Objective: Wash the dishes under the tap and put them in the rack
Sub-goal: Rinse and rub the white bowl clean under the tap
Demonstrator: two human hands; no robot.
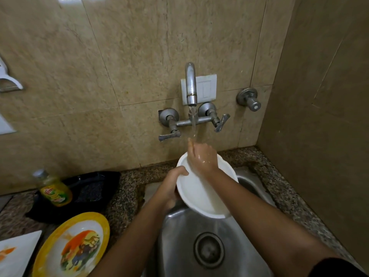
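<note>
The white plate (199,192) is held in the air over the far part of the steel sink (179,246), just below the tap (190,82). It is tilted, with its hollow face turned up and toward the person. The far edge is the higher one and the near edge hangs low over the basin. In this view the plate looks like an oval, and its long axis runs from far left to near right.

The left grip (171,186) is closed on the left rim of the plate: the thumb lies over the rim on the face, and the other fingers are curled behind it. The right grip (203,156) holds nothing. It lies flat on the far part of the plate's face, and its straight fingers (190,144) point away toward the wall. The water stream (193,124) falls from the tap onto these fingers.

The drain (208,249) is in the near part of the sink, below the plate. On the speckled tabletop (127,188) to the left lies a yellow-rimmed plate (73,246) with a coloured picture, face up. At the near left edge a white square dish (16,254) is partly seen. Farther back a bottle of yellow dish liquid (54,188) stands tilted beside a black object (89,188); what this object is, I cannot tell.
</note>
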